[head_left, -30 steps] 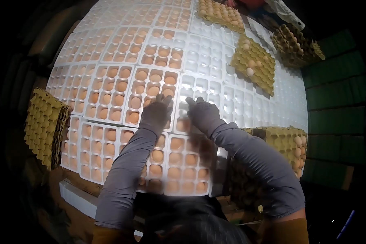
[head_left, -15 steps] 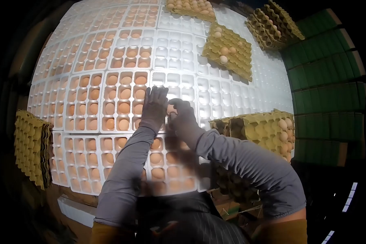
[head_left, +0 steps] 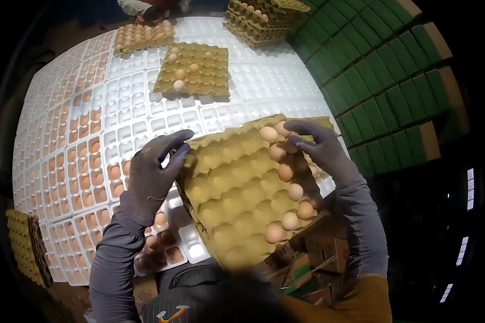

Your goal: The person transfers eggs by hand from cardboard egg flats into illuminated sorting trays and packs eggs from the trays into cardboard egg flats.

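Yellow egg tray [head_left: 231, 188] sits directly before the person, at the near right of the table, overlapping the white boxes [head_left: 126, 91] beneath or behind it; its nearest corner is blurred. Eggs [head_left: 296, 192] run in an uneven line down its right part, most of its other cups showing bare. Left hand [head_left: 159, 167], gloved, at the tray's upper left corner, thumb and fingers parted; cannot tell whether it grips the rim. Right hand [head_left: 318, 142], gloved, bent over the upper right corner, fingertips at the topmost egg [head_left: 283, 127]; cannot tell if they pinch it. That hand hides part of the corner, where more eggs show behind the wrist. Left forearm and hand block several white boxes; brown eggs [head_left: 84, 121] fill many pockets to the left. Beyond, a second tray [head_left: 210, 75] lies askew across the boxes with a few eggs scattered on it. Past that, a fuller tray [head_left: 120, 50], another person's sleeve [head_left: 136, 7] just behind it. Tray stack [head_left: 253, 29] at the far edge, eggs between layers; another stack [head_left: 24, 245] leans at lower left. Green boxes [head_left: 404, 70] wall off the right side. Cardboard box [head_left: 328, 250] below, near the right forearm.
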`<state>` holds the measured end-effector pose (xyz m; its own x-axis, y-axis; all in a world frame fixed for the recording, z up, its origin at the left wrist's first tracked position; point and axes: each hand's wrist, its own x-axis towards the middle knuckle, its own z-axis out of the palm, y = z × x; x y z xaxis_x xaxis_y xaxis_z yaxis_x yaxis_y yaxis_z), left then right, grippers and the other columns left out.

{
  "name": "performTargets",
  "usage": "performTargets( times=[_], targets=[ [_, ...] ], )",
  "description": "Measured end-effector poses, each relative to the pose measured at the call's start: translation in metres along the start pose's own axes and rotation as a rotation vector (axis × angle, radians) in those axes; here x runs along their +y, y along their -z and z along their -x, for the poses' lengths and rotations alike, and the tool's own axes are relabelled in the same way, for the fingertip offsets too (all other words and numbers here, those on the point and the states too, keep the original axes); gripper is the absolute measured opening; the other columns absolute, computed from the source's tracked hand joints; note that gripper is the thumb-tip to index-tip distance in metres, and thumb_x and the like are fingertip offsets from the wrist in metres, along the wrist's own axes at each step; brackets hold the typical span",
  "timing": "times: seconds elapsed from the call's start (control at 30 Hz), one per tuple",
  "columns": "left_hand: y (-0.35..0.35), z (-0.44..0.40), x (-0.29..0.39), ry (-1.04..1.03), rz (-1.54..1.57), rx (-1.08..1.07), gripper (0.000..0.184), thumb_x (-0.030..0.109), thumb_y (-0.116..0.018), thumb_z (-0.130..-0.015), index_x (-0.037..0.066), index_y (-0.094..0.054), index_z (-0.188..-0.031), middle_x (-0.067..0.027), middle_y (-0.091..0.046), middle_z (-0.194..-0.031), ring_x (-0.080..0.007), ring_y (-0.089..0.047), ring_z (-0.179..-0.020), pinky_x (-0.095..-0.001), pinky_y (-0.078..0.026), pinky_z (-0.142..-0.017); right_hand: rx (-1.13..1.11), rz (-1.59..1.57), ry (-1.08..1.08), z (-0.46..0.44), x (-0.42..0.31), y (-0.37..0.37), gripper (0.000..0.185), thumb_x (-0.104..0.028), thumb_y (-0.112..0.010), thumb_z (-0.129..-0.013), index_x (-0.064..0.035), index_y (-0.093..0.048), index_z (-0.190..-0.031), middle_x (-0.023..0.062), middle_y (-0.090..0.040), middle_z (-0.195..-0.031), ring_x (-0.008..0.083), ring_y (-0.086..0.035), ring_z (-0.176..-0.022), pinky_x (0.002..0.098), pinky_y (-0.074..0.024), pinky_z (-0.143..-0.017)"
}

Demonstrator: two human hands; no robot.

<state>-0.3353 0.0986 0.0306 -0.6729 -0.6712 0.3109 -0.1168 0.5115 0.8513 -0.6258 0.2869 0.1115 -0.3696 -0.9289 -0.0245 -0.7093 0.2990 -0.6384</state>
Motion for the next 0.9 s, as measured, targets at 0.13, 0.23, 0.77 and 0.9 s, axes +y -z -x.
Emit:
performTargets(
  times=[0.13, 0.23, 0.77, 0.9],
  targets=[
    [-0.077, -0.040, 0.064, -0.032, -0.283, -0.222, 0.035, 0.021, -0.070, -0.092, 0.009, -0.068, -0.124, -0.0155, -0.070, -0.113, -0.0339, -0.068, -0.100, -0.0397, -0.054, -0.089, -0.145, 0.180, 0.325, -0.040, 0.070, 0.008, 0.044, -0.014, -0.073, -0.087, -0.0132, -0.063, -0.131, 0.0087, -0.065, -0.115, 0.0235, -0.064, -0.101, 0.0364, -0.0519, -0.093],
    [-0.132, -0.069, 0.073, -0.153, -0.436, -0.279, 0.044, 0.027, -0.070, -0.091, 0.008, -0.060, -0.129, -0.0183, -0.065, -0.118, -0.0371, -0.061, -0.109, -0.0449, -0.048, -0.098, -0.253, -0.037, 0.260, -0.063, 0.095, 0.013, 0.040, -0.019, -0.072, -0.091, -0.0126, -0.065, -0.129, 0.0086, -0.065, -0.121, 0.0222, -0.063, -0.109, 0.0350, -0.0508, -0.097],
    [-0.135, -0.090, 0.094, 0.507, 0.616, -0.052, 0.035, 0.024, -0.059, -0.098, 0.005, -0.060, -0.127, -0.0103, -0.064, -0.113, -0.0205, -0.065, -0.101, -0.0343, -0.056, -0.088, -0.393, -0.606, -0.001, -0.070, 0.096, 0.055, 0.036, -0.038, -0.064, -0.096, -0.0071, -0.068, -0.115, 0.0067, -0.067, -0.106, 0.0137, -0.066, -0.094, 0.0306, -0.0570, -0.080],
    [-0.131, -0.090, 0.099, 0.753, 0.260, -0.264, 0.039, 0.041, -0.064, -0.096, 0.004, -0.064, -0.110, -0.0032, -0.063, -0.102, -0.0153, -0.065, -0.081, -0.0309, -0.057, -0.075, -0.587, 0.554, 0.277, -0.053, 0.074, 0.042, 0.056, -0.054, -0.073, -0.083, -0.0114, -0.069, -0.119, 0.0124, -0.068, -0.112, 0.0265, -0.067, -0.099, 0.0430, -0.0532, -0.085]
  ],
)
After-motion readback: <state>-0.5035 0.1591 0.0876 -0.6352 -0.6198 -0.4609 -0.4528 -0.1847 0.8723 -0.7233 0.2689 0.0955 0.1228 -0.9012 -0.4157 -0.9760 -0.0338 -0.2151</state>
